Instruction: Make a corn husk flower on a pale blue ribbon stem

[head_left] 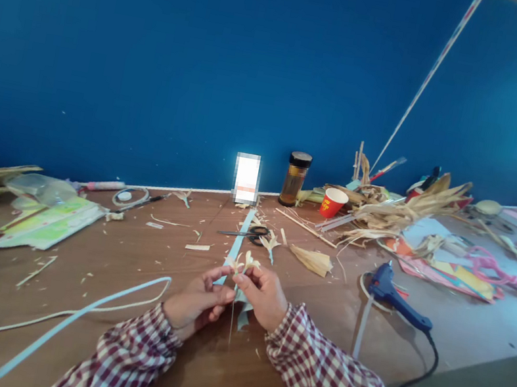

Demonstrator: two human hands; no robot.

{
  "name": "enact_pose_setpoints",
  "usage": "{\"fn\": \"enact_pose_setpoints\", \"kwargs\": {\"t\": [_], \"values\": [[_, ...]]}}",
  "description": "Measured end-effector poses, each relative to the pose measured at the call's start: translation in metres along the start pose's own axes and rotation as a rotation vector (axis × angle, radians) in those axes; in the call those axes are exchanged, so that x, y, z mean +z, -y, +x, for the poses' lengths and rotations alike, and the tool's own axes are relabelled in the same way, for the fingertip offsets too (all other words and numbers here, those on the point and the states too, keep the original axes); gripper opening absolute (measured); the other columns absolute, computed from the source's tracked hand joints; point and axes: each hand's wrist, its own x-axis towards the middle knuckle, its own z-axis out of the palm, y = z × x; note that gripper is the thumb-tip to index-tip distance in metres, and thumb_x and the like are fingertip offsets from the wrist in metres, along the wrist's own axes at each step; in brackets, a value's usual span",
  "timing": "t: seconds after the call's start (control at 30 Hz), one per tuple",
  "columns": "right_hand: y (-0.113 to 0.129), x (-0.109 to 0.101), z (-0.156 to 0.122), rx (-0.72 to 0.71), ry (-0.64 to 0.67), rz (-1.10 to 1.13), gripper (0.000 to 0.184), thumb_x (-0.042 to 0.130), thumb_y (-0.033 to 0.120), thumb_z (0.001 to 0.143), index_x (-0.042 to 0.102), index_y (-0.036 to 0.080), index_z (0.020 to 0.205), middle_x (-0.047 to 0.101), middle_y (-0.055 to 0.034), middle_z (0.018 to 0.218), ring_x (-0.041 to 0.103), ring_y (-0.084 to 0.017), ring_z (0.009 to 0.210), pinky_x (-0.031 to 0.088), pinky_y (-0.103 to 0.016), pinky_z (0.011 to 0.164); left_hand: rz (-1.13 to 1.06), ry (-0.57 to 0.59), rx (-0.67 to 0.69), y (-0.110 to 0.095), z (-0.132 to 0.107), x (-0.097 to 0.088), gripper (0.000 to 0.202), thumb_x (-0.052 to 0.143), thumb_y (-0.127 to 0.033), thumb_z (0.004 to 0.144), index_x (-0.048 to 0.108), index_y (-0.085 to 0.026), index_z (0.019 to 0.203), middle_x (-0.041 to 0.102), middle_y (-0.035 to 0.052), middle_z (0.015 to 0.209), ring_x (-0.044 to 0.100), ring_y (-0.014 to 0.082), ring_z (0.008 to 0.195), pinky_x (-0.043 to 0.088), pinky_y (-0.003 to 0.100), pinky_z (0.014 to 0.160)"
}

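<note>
Just above the table's near edge, my two hands meet around a small cream flower (pixel 251 260) that looks made of corn husk. The fingers of my left hand (pixel 199 303) are pinched on its thin stem (pixel 231 325), which hangs down below them. My right hand (pixel 267 298) is closed with thumb and fingers at the base of the petals. Pale green pieces (pixel 243 319) show under my right hand; how they are attached is unclear. Beyond the hands lie black-handled scissors (pixel 259 233), a second husk flower (pixel 270 244) and a loose husk piece (pixel 311 261).
A blue glue gun (pixel 400 300) with its cord lies at right. Behind are a red paper cup (pixel 334 203), a dark-lidded jar (pixel 294 180) and heaped dry husks (pixel 400 208). A white cable (pixel 82 309) loops across the left. The blue wall (pixel 184 74) borders the table.
</note>
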Motion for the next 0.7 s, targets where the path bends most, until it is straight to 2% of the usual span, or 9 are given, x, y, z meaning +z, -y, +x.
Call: {"fn": "enact_pose_setpoints", "kwargs": {"t": [0.1, 0.23, 0.33, 0.47, 0.7], "values": [[0.0008, -0.0014, 0.0012, 0.028, -0.004, -0.020, 0.027, 0.057, 0.040, 0.076, 0.058, 0.014, 0.072, 0.051, 0.0028, 0.058, 0.043, -0.009, 0.052, 0.035, -0.021, 0.050, 0.094, -0.032, 0.009, 0.0011, 0.0020, 0.0011, 0.056, 0.073, -0.033, 0.063, 0.050, -0.014, 0.110, 0.054, -0.0053, 0.056, 0.041, 0.0014, 0.035, 0.031, 0.012, 0.033], [0.0004, -0.0033, 0.0025, 0.033, 0.035, -0.004, 0.029, 0.057, 0.042, 0.076, 0.055, 0.014, 0.070, 0.051, 0.0024, 0.060, 0.043, -0.009, 0.054, 0.036, -0.021, 0.052, 0.222, -0.150, 0.114, 0.0015, 0.0046, 0.0015, 0.043, 0.061, -0.046, 0.071, 0.054, -0.012, 0.097, 0.059, -0.0009, 0.065, 0.040, 0.0005, 0.032, 0.027, 0.013, 0.029], [0.0000, -0.0042, 0.0024, 0.019, 0.031, -0.065, 0.029, 0.056, 0.042, 0.077, 0.053, 0.015, 0.067, 0.047, 0.0043, 0.056, 0.039, -0.008, 0.051, 0.032, -0.020, 0.049, 0.285, -0.157, 0.135, 0.0021, 0.0052, -0.0006, 0.039, 0.066, -0.042, 0.067, 0.054, -0.013, 0.090, 0.057, -0.0033, 0.059, 0.039, 0.0008, 0.033, 0.028, 0.012, 0.031], [-0.0011, -0.0041, 0.0012, 0.020, 0.010, -0.147, 0.029, 0.056, 0.041, 0.077, 0.052, 0.015, 0.065, 0.042, 0.0058, 0.052, 0.034, -0.007, 0.049, 0.028, -0.020, 0.046, 0.303, -0.145, 0.113, 0.0024, 0.0042, -0.0013, 0.042, 0.072, -0.034, 0.061, 0.050, -0.015, 0.091, 0.053, -0.0077, 0.053, 0.040, 0.0020, 0.033, 0.029, 0.013, 0.032], [-0.0065, -0.0031, 0.0023, 0.041, 0.039, -0.066, 0.023, 0.052, 0.040, 0.080, 0.054, 0.017, 0.086, 0.056, 0.0011, 0.069, 0.049, -0.010, 0.057, 0.037, -0.021, 0.052, 0.415, -0.166, 0.117, 0.0019, 0.0033, 0.0033, 0.040, 0.070, -0.035, 0.062, 0.054, -0.013, 0.091, 0.054, -0.0062, 0.054, 0.039, 0.0030, 0.033, 0.029, 0.015, 0.032]]}}
